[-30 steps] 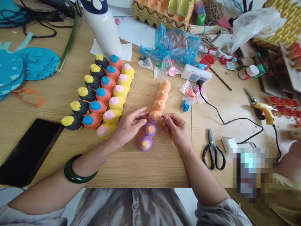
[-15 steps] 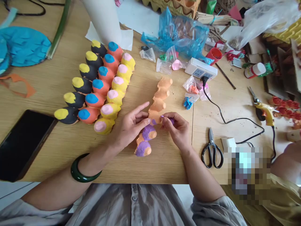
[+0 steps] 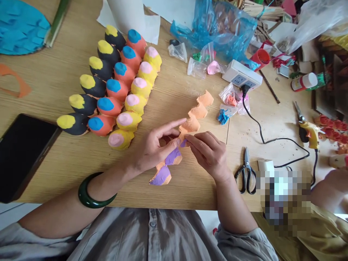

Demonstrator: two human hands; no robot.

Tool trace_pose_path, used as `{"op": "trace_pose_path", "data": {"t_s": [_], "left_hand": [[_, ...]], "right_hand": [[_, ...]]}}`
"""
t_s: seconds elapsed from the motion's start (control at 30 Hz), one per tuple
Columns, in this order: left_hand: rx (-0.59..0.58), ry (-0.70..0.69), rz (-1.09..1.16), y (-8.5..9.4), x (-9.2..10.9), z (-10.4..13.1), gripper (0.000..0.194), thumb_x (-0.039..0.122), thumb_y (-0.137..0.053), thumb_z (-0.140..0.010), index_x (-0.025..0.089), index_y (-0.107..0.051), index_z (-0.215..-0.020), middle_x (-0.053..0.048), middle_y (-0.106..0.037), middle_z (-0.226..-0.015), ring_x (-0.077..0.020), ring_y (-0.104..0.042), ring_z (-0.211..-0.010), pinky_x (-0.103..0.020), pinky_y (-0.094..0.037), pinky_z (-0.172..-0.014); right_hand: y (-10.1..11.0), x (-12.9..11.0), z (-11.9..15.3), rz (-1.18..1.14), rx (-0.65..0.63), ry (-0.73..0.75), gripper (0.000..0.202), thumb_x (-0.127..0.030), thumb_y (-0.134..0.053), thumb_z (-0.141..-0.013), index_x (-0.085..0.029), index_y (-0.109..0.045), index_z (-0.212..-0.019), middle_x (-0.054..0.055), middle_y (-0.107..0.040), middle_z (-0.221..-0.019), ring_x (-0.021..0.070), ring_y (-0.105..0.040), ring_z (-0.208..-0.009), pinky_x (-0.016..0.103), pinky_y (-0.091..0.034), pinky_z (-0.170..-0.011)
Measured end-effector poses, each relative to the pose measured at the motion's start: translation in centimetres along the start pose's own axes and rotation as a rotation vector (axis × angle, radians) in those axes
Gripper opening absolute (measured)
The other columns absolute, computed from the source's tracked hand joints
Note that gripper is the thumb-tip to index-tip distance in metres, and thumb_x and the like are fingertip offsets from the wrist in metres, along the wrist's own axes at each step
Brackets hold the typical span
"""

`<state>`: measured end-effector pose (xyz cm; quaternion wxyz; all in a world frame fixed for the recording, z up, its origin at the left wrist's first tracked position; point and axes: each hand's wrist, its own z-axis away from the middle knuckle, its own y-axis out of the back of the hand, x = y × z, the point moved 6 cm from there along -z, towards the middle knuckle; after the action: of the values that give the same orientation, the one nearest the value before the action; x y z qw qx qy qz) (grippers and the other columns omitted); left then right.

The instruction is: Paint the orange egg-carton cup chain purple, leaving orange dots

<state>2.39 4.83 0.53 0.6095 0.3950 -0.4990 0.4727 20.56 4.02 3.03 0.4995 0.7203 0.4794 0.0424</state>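
A strip of egg-carton cups (image 3: 190, 123), orange-coloured, is tilted between my hands above the table. Purple clay (image 3: 162, 175) covers much of its two nearest cups, and a small purple patch shows on the third. My left hand (image 3: 154, 146) grips the strip from the left, thumb on its near part and index finger stretched along it. At the third cup, my right hand (image 3: 208, 154) pinches its fingertips against the purple patch; the rest of the clay in this hand is hidden. Rows of painted egg-carton cups (image 3: 123, 92) lie to the left, in black-yellow, coral-blue and yellow-pink.
Black-handled scissors (image 3: 246, 170) and a glue gun (image 3: 308, 130) lie to the right, near a power strip (image 3: 241, 76) with a trailing cord. A black phone (image 3: 24, 152) is at left. Small clay bags (image 3: 224, 114) and a blue plastic bag (image 3: 217, 32) lie beyond. Another person's arm (image 3: 330, 188) shows at right.
The strip has tilted and its far end swung right. My right hand has turned over, its fingertips now pressing on the third cup. The view has shifted slightly.
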Motion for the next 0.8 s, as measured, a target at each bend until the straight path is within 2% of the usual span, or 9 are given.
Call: {"op": "trace_pose_path", "data": {"t_s": [0.1, 0.23, 0.37, 0.43, 0.5, 0.6, 0.63, 0.7, 0.8], "left_hand": [[-0.015, -0.004, 0.007, 0.0, 0.1, -0.1, 0.06, 0.037, -0.074, -0.1, 0.015, -0.072, -0.155, -0.003, -0.082, -0.095, -0.017, -0.072, -0.082, -0.028, -0.057, -0.074], [-0.031, 0.027, 0.029, -0.2, -0.3, -0.1, 0.059, 0.041, -0.078, -0.099, 0.017, -0.073, -0.153, -0.004, -0.081, -0.094, -0.0187, -0.074, -0.085, -0.029, -0.058, -0.075], [-0.03, 0.065, 0.067, 0.0, -0.8, -0.4, 0.059, 0.04, -0.085, -0.094, 0.017, -0.076, -0.148, -0.001, -0.076, -0.088, -0.0155, -0.068, -0.078, -0.027, -0.056, -0.071], [-0.027, 0.088, 0.113, 0.1, -1.0, -0.5, 0.061, 0.039, -0.088, -0.093, 0.018, -0.076, -0.148, 0.002, -0.072, -0.083, -0.0139, -0.064, -0.073, -0.026, -0.054, -0.067], [-0.015, 0.11, 0.173, 0.3, -1.1, -0.5, 0.066, 0.039, -0.09, -0.091, 0.02, -0.074, -0.152, 0.003, -0.069, -0.08, -0.0129, -0.062, -0.07, -0.026, -0.051, -0.065], [0.001, 0.125, 0.273, 0.3, -0.9, -0.6, 0.078, 0.036, -0.092, -0.089, 0.022, -0.066, -0.162, 0.005, -0.068, -0.079, -0.0122, -0.061, -0.069, -0.024, -0.05, -0.063], [0.001, 0.121, 0.305, 0.3, -0.7, -0.5, 0.082, 0.034, -0.093, -0.089, 0.022, -0.063, -0.164, 0.005, -0.068, -0.079, -0.0121, -0.061, -0.069, -0.024, -0.05, -0.063], [-0.009, 0.101, 0.349, 0.1, -0.4, -0.5, 0.088, 0.032, -0.093, -0.088, 0.022, -0.058, -0.168, 0.005, -0.069, -0.079, -0.0116, -0.062, -0.068, -0.023, -0.051, -0.063], [-0.031, 0.049, 0.359, -0.1, 0.2, -0.2, 0.092, 0.03, -0.092, -0.09, 0.023, -0.052, -0.172, 0.006, -0.069, -0.078, -0.0112, -0.063, -0.067, -0.022, -0.053, -0.064]], "right_hand": [[0.0, -0.2, 0.1, 0.067, -0.014, 0.023, 0.03, -0.01, -0.063, -0.113, -0.026, -0.075, -0.135, 0.004, -0.076, -0.093, 0.0182, -0.07, -0.079, 0.032, -0.056, -0.068], [0.1, -0.6, 0.1, 0.116, -0.008, 0.07, 0.03, -0.01, -0.062, -0.113, -0.023, -0.073, -0.137, 0.004, -0.076, -0.093, 0.018, -0.068, -0.078, 0.031, -0.053, -0.065], [-0.3, -0.4, 0.0, 0.014, -0.036, 0.009, 0.028, -0.014, -0.061, -0.115, -0.025, -0.077, -0.135, 0.005, -0.078, -0.093, 0.0175, -0.07, -0.08, 0.031, -0.056, -0.067], [-0.4, -0.1, 0.0, -0.119, -0.018, -0.1, 0.027, -0.02, -0.061, -0.116, -0.025, -0.078, -0.135, 0.005, -0.078, -0.093, 0.0175, -0.072, -0.079, 0.032, -0.059, -0.069], [-0.1, 0.7, 0.1, -0.279, 0.066, -0.294, 0.025, -0.028, -0.062, -0.116, -0.025, -0.08, -0.132, 0.004, -0.076, -0.09, 0.0167, -0.07, -0.073, 0.032, -0.061, -0.067], [0.4, 2.4, 0.9, -0.53, 0.266, -0.682, 0.025, -0.045, -0.067, -0.113, -0.024, -0.081, -0.108, 0.001, -0.068, -0.079, 0.0131, -0.061, -0.059, 0.029, -0.057, -0.055], [0.2, 2.8, 1.2, -0.646, 0.294, -0.789, 0.03, -0.05, -0.071, -0.111, -0.024, -0.079, -0.1, -0.001, -0.065, -0.075, 0.0122, -0.057, -0.056, 0.027, -0.056, -0.052], [-1.0, 3.1, 1.3, -0.921, 0.244, -0.94, 0.039, -0.061, -0.08, -0.102, -0.023, -0.075, -0.096, -0.003, -0.061, -0.071, 0.0111, -0.051, -0.053, 0.025, -0.055, -0.045], [-3.4, 2.1, 1.1, -1.293, 0.012, -1.026, 0.053, -0.071, -0.089, -0.09, -0.023, -0.072, -0.106, -0.004, -0.064, -0.073, 0.0111, -0.051, -0.052, 0.024, -0.054, -0.04]]}}
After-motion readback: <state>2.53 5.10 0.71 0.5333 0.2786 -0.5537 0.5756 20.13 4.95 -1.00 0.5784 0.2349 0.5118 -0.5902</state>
